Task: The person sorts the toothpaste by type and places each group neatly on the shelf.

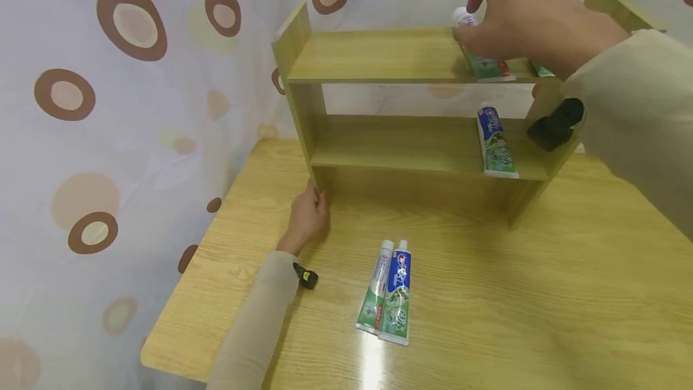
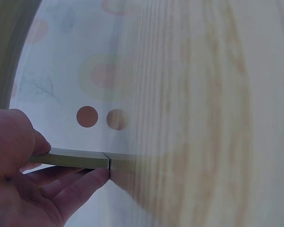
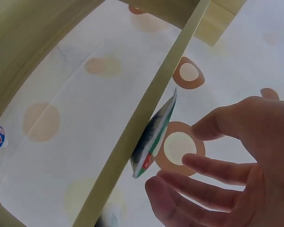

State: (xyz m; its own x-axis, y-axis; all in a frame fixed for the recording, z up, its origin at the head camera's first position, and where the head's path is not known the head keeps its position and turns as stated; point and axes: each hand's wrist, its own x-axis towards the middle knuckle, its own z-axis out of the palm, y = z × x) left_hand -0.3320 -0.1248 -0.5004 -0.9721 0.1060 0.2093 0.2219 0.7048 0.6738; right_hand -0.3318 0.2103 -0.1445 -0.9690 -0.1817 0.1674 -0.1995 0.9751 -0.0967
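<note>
A small wooden shelf point(image 1: 390, 56) stands on the table. Its left side panel point(image 1: 304, 119) is pinched low at the front edge by my left hand point(image 1: 307, 218); in the left wrist view the thumb lies on one face of the panel point(image 2: 68, 160), fingers on the other. Over the top board, my right hand point(image 1: 522, 14) is at a green-and-white toothpaste tube point(image 1: 487, 67) with a white cap. The right wrist view shows that hand's fingers point(image 3: 217, 168) spread, with a gap between them and the tube's flat end point(image 3: 154, 137).
Another tube point(image 1: 543, 71) shows partly beneath my right wrist on the top board. A blue-and-green toothpaste tube point(image 1: 496, 143) lies on the middle board. On the table point(image 1: 460, 294), a silver-and-green tube point(image 1: 375, 290) and a blue-and-green one point(image 1: 397, 300) lie side by side. A patterned curtain hangs behind.
</note>
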